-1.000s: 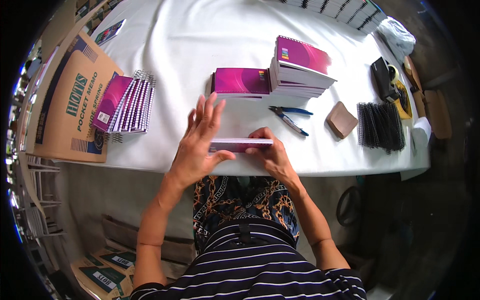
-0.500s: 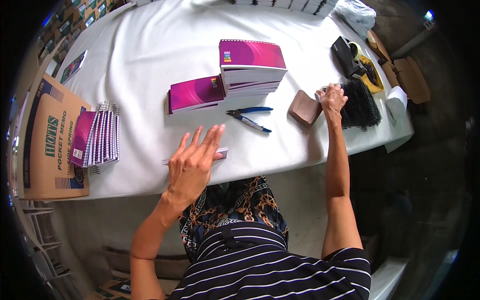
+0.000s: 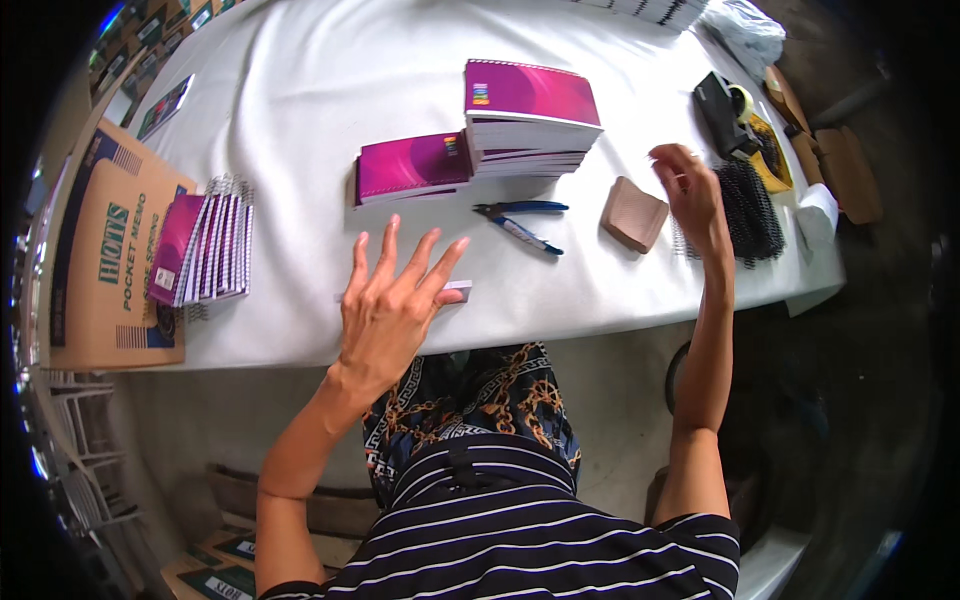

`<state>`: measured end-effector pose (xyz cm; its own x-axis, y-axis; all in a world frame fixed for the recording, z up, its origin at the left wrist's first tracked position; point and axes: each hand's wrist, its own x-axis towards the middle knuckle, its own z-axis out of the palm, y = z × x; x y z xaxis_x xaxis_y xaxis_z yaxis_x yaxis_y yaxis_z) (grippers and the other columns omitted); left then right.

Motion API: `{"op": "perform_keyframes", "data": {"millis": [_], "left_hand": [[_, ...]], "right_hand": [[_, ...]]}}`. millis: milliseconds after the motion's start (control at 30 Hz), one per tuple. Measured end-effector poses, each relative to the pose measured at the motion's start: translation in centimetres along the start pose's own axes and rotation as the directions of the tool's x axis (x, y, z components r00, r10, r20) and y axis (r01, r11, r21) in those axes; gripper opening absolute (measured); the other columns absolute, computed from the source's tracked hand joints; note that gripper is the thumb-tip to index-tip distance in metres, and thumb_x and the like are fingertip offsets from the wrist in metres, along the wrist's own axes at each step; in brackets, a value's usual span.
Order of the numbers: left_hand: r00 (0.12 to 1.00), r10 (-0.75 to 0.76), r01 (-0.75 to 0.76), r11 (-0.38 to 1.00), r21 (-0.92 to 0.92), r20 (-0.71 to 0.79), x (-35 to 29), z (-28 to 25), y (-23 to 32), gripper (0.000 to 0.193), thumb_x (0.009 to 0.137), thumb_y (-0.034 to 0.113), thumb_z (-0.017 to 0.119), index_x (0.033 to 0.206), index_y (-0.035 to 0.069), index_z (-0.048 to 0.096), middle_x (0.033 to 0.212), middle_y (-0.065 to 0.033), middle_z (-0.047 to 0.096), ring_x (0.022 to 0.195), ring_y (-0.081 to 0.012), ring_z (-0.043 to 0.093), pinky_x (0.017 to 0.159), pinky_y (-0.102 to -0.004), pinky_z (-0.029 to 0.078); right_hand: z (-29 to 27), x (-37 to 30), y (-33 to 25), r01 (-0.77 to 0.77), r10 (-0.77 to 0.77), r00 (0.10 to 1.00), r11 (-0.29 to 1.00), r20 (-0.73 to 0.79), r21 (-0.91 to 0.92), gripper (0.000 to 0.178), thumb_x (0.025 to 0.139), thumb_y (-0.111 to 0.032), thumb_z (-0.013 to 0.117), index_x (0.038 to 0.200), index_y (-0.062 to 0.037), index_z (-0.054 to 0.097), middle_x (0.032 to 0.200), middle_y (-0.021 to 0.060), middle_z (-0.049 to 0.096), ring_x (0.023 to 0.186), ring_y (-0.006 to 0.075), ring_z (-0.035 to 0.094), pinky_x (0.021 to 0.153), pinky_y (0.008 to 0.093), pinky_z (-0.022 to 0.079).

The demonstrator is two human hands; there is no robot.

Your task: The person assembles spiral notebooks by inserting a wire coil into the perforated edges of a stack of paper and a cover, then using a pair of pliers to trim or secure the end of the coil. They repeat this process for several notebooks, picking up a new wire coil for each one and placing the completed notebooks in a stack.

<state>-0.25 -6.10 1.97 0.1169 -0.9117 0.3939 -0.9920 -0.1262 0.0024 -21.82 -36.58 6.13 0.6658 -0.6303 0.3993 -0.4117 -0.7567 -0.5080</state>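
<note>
Tabletop (image 3: 300,80): white cloth, smooth, slightly wrinkled, edge curving off at 6 o'clock.

Left hand (image 3: 392,305): fingers spread wide, palm down, flat on a thin white pad (image 3: 455,291) near the front edge. Only the pad's right end shows, sticking out at 3 o'clock from under the fingers; the rest is covered.

Right hand (image 3: 688,190): raised above the tabletop at the right side, fingers loosely curled; can't tell if it pinches anything. Black coils (image 3: 752,208), a heap of ribbed plastic spirals, sit just beside it at 3 o'clock. A thin wire spiral (image 3: 683,243) lies under the hand at 6 o'clock.

Tan block (image 3: 634,214): squarish, matte, rounded corners, at 9 o'clock from the right hand, near it.

Pliers (image 3: 520,217): blue grips, dark metal jaws, lying flat at 1 o'clock from the left hand.

Notebooks: tall stack (image 3: 528,112) with glossy magenta cover and white page edges at 12 o'clock from the pliers; lower stack (image 3: 410,165) touching it at 9 o'clock. Each cover has a small multicolour label near one corner.

Spiral-bound batch (image 3: 205,248): magenta covers fanned, wire spines up, at 9 o'clock from the left hand, well apart.

Carton (image 3: 105,250): brown cardboard, dark blue and green print, at the far left edge, under the batch's left side.

Tape dispenser (image 3: 722,108): black, at 1 o'clock from the right hand.
</note>
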Motion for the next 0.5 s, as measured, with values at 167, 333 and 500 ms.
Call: {"op": "perform_keyframes", "data": {"millis": [167,333,500], "left_hand": [[0.999,-0.024,0.026,0.997,-0.075,0.030,-0.1,0.4,-0.2,0.065,0.084,0.031,0.069,0.146,0.026,0.048,0.137,-0.0049,0.059,0.119,-0.0343,0.060,0.101,-0.0539,0.045],[0.999,-0.016,0.019,0.997,-0.078,0.038,0.2,0.4,-0.1,0.066,0.085,0.032,0.068,0.147,0.026,0.046,0.137,-0.0063,0.060,0.119,-0.0346,0.060,0.100,-0.0537,0.046],[0.998,-0.029,0.034,0.995,-0.093,0.050,0.0,0.6,-0.2,0.065,0.086,0.035,0.067,0.147,0.027,0.047,0.137,-0.0059,0.060,0.119,-0.0348,0.060,0.101,-0.0544,0.046]], "right_hand": [[6.4,-5.3,-11.6,0.065,-0.234,0.932,0.860,0.278,0.506,0.018,0.085,0.003,0.070,0.102,-0.0003,0.067,0.093,0.0080,0.064,0.082,0.0181,0.065,0.073,0.0318,0.053],[8.2,-5.8,-11.8,-0.045,-0.225,0.891,0.821,0.395,0.569,0.014,0.087,0.002,0.067,0.100,-0.0001,0.066,0.091,0.0084,0.063,0.081,0.0189,0.065,0.073,0.0335,0.053],[8.2,-5.8,-11.5,-0.128,-0.237,0.822,0.810,0.518,0.572,0.013,0.088,0.001,0.067,0.101,0.0022,0.066,0.093,0.0093,0.063,0.080,0.0175,0.061,0.071,0.0324,0.051]]}}
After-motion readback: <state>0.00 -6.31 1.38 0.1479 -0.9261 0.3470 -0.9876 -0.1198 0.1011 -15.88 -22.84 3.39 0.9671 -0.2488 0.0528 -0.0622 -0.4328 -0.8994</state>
